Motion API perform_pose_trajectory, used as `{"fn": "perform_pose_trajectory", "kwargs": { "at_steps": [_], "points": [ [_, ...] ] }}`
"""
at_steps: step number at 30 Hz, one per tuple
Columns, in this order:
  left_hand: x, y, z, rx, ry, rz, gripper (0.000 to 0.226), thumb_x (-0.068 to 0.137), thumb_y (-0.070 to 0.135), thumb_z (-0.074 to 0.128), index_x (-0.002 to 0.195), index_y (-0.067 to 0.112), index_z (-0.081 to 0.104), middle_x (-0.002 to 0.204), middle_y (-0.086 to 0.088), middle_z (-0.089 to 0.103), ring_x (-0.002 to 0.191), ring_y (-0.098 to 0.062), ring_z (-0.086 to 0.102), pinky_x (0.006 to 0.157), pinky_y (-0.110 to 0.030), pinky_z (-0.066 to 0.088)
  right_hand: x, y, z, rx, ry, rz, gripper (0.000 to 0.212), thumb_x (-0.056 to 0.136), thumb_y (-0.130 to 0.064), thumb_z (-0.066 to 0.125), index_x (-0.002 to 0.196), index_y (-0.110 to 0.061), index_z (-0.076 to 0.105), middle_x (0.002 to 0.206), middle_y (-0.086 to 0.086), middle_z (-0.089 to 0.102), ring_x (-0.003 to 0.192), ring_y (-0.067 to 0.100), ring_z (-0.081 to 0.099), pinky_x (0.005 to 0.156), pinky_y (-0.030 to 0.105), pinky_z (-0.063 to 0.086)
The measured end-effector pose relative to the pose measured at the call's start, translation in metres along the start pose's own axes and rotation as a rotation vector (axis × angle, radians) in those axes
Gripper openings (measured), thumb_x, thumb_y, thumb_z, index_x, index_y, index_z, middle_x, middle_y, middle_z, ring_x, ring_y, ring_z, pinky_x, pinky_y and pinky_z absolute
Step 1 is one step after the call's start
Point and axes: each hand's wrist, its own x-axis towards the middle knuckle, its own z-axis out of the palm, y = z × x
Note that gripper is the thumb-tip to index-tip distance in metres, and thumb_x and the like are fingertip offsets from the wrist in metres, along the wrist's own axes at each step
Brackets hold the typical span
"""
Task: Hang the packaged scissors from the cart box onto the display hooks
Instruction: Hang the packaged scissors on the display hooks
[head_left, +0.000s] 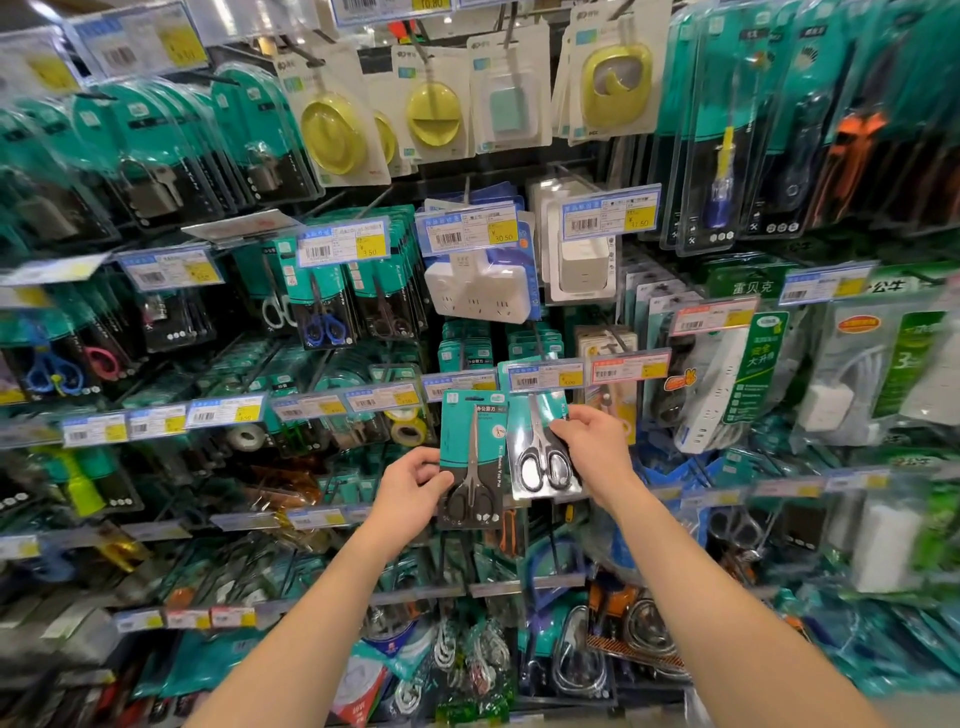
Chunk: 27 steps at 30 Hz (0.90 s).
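Note:
My left hand (413, 488) grips a teal-and-black scissors package (472, 460) by its lower left edge and holds it upright in front of the display. Its top reaches the price tags (457, 385) of the hook row. To its right, my right hand (592, 441) pinches the right edge of a second scissors package (540, 452), which shows black-handled scissors. The top of that package sits behind a price tag (545, 375) at the tip of a display hook. The cart box is out of view.
The pegboard wall is packed with hanging goods: more scissors (322, 312) to the upper left, white power adapters (478, 291) above, tape rolls (408, 423) to the left, power strips (727, 384) to the right. Hook ends with price tags stick out towards me.

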Motion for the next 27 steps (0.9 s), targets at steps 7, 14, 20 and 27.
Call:
{"fn": "perform_pose_trajectory", "kwargs": {
  "at_steps": [7,14,20,27],
  "points": [
    [0.000,-0.001,-0.001,0.018,-0.008,0.000,0.018,0.100,0.015,0.062,0.108,0.031,0.066,0.096,0.011,0.079,0.095,-0.027,0.072,0.087,-0.049,0.058,0.001,0.011,0.010,0.042,0.030,0.039,0.020,0.090,-0.012,0.068,0.108,-0.016,0.076,0.094,-0.002,0.079,0.089,0.020,0.075,0.087,0.045,0.061],
    [0.003,-0.009,-0.002,0.009,0.015,-0.013,0.017,0.100,0.014,0.063,0.107,0.029,0.067,0.094,0.008,0.079,0.090,-0.024,0.072,0.088,-0.050,0.057,-0.008,0.022,0.010,0.063,0.069,0.005,0.020,0.094,-0.014,0.066,0.108,-0.025,0.075,0.098,-0.008,0.079,0.094,0.015,0.075,0.092,0.047,0.059],
    [0.005,-0.012,-0.001,0.001,-0.002,-0.010,0.018,0.100,0.013,0.063,0.108,0.028,0.067,0.097,0.009,0.080,0.098,-0.026,0.073,0.090,-0.048,0.057,-0.008,0.026,0.007,0.081,0.085,0.004,0.021,0.093,-0.016,0.067,0.111,-0.021,0.076,0.100,-0.005,0.079,0.096,0.018,0.075,0.092,0.049,0.059],
    [0.008,-0.010,0.001,0.003,-0.012,-0.007,0.018,0.099,0.014,0.063,0.107,0.030,0.068,0.095,0.010,0.079,0.096,-0.025,0.073,0.088,-0.047,0.057,-0.005,0.026,0.006,0.136,0.072,0.045,0.023,0.094,-0.010,0.063,0.113,-0.015,0.076,0.102,-0.003,0.079,0.099,0.018,0.075,0.094,0.049,0.058]
  ]
}}
